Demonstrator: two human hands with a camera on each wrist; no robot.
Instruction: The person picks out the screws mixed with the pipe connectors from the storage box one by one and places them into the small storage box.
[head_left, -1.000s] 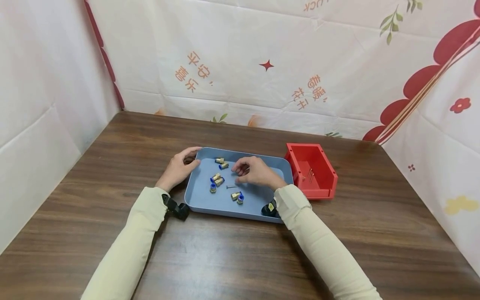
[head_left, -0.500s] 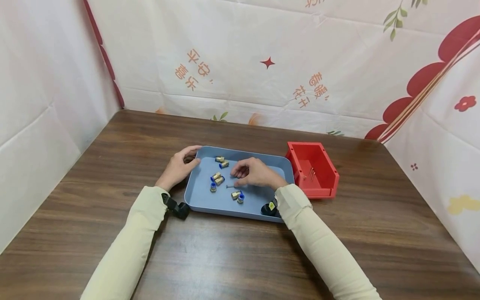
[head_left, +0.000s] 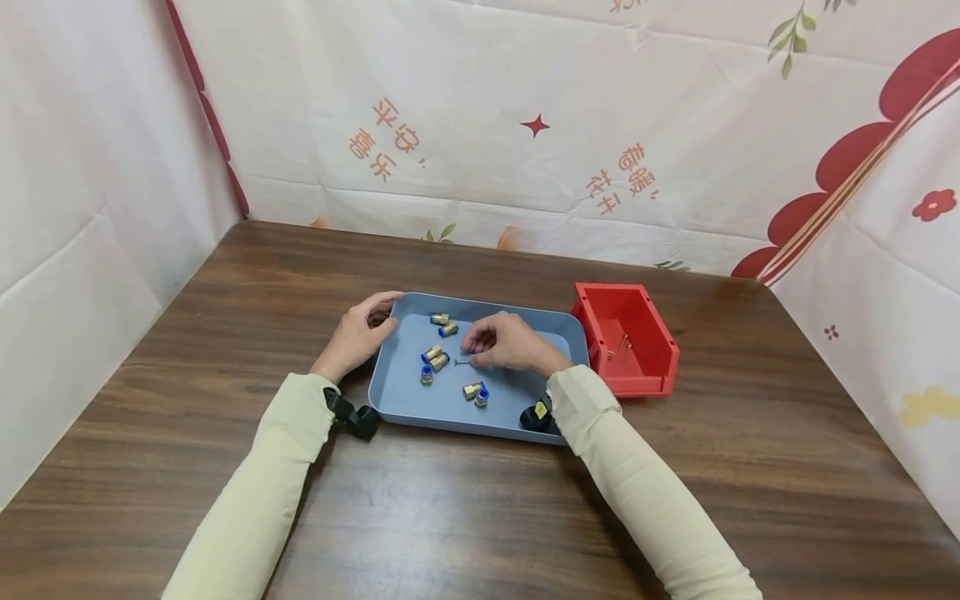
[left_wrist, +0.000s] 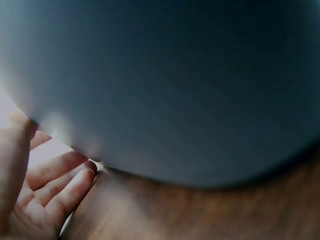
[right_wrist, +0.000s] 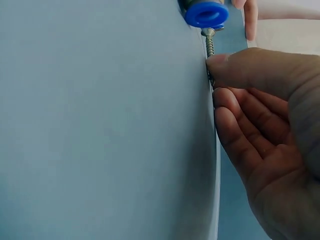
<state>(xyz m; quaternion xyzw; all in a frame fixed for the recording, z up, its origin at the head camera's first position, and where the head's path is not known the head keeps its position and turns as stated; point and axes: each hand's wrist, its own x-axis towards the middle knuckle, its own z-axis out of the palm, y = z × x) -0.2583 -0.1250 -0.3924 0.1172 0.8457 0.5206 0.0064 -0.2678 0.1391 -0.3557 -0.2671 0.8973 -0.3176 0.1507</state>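
Note:
A blue-grey tray lies on the wooden table with several brass fittings with blue ends in it. My right hand is over the tray's middle and pinches a small screw between thumb and fingers. In the right wrist view the hand holds the screw just below a blue-ended fitting. My left hand holds the tray's far left corner, thumb on the rim. The left wrist view shows the tray's outer wall and my loosely curled fingers beside it.
A red bin holding a few screws stands against the tray's right side. Patterned white sheets wall in the table at the back and on both sides. Bare wood stretches in front of the tray.
My right hand has shifted slightly left and closed its fingertips on the screw, which now sits a little farther back than before. My left hand has stayed at the tray's corner.

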